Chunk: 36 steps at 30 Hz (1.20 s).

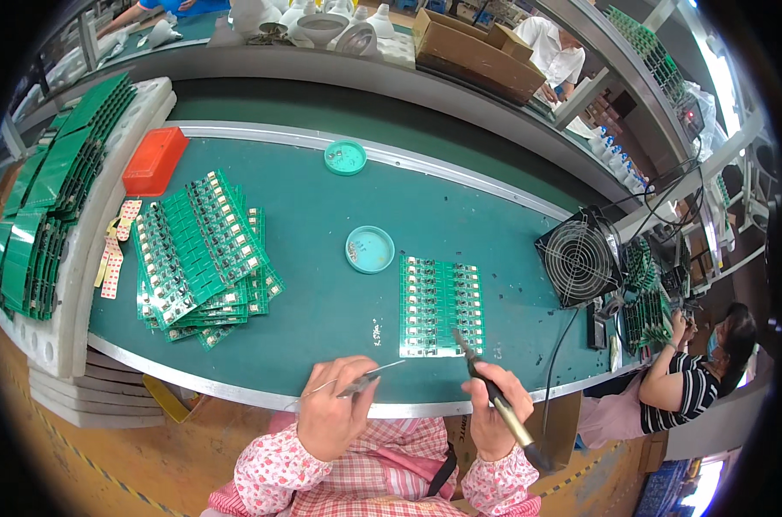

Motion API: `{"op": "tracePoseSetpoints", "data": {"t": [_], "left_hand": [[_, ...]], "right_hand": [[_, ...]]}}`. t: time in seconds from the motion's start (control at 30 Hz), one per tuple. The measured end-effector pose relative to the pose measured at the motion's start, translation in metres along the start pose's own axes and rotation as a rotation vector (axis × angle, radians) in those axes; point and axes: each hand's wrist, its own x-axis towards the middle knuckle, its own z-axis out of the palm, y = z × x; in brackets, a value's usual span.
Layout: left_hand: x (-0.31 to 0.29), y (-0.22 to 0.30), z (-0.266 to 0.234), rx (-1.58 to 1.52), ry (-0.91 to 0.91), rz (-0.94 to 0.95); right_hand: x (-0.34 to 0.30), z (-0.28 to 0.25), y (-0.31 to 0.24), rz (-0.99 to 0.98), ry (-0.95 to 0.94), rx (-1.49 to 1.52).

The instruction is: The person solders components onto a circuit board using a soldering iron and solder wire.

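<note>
A green circuit board panel (442, 302) lies flat on the bench in front of me, with two columns of small white and black parts. My right hand (494, 405) is closed around a soldering iron (515, 426), its tip over the panel's lower part; I cannot tell whether it touches. Left of the panel's near edge, my left hand (332, 414) pinches thin metal tweezers (380, 370) pointing toward the panel. A thin wire also shows at its fingers. Beyond the panel sits a small turquoise dish (370, 250) with tiny parts in it.
Panels are piled (201, 258) at the left, beside an orange-red box (155, 162) and a white foam rack (89, 284) of boards. A second dish (345, 158) stands farther back. A black fan (578, 258) and its cable (557, 362) occupy the right. A co-worker (679, 379) sits beyond.
</note>
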Motion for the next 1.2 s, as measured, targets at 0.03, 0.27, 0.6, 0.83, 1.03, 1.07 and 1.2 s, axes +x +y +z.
{"op": "tracePoseSetpoints", "data": {"t": [0.03,0.27,0.6,0.83,1.03,1.07,1.2], "left_hand": [[0.001,0.0,0.001,0.003,-0.004,0.008],[0.01,-0.001,0.005,0.022,0.03,-0.119],[0.021,-0.007,0.01,0.11,0.048,-0.129],[0.021,-0.005,0.012,0.159,0.026,-0.137],[0.021,-0.005,0.011,0.171,0.008,-0.149],[0.021,-0.005,0.011,0.174,0.005,-0.15],[0.023,-0.003,0.012,0.176,-0.001,-0.146]], "right_hand": [[-0.002,-0.001,0.002,0.049,-0.059,-0.085],[0.012,0.026,0.029,0.055,-0.102,-0.293],[-0.01,0.016,0.029,0.111,-0.064,-0.127],[-0.012,0.016,0.032,0.096,-0.006,-0.125],[-0.012,0.016,0.032,0.109,0.007,-0.097],[-0.012,0.016,0.032,0.105,0.008,-0.093],[-0.013,0.015,0.034,0.108,0.016,-0.091]]}}
